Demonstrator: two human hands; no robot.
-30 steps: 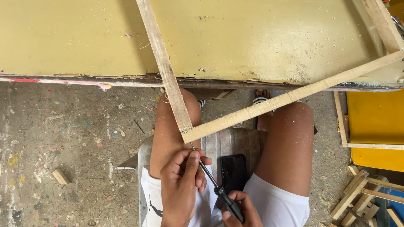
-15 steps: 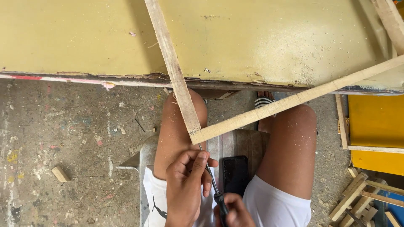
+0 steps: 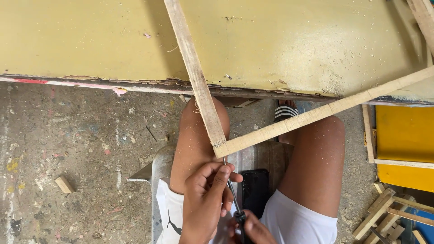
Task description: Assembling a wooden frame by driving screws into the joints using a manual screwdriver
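Left hand (image 3: 205, 199) pinches the screwdriver (image 3: 234, 199) shaft just below the corner where two slats (image 3: 199, 86) meet over the knees, steadying the tip, while right hand (image 3: 253, 228), closed on the handle, supplies the turn.

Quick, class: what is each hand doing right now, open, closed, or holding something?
Left hand: closed, fingers pinched round the screwdriver shaft just below the wooden frame corner.
Right hand: closed on the screwdriver's black handle; partly out of view.
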